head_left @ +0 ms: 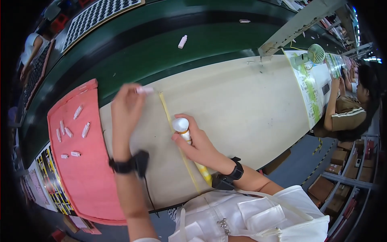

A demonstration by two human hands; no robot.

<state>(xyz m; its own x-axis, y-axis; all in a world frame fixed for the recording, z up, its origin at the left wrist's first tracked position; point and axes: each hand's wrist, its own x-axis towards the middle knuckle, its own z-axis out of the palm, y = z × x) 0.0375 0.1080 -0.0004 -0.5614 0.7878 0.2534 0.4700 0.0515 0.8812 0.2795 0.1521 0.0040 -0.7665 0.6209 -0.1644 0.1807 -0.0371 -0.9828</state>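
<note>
My left hand (128, 103), somewhat blurred, is raised over the far left part of the beige work surface. Its fingers pinch a small pale pink bottle (145, 90) near the green belt. Nearer the middle, my right hand (195, 145) is wrapped round a slim white and yellow tube (204, 173) with a round white end (180, 124) facing up; its exact kind is unclear. On the pink cloth (90, 181) at the left lie several similar small pink bottles (85, 130). A yellow tape strip (166, 109) crosses the surface beneath my hands.
The green conveyor belt (153, 60) runs along the far side, carrying a pink bottle (182, 42). A tray of dark round pieces (100, 20) sits beyond it. At the right are a metal post (298, 30), a small green fan (315, 53) and a seated person (346, 105).
</note>
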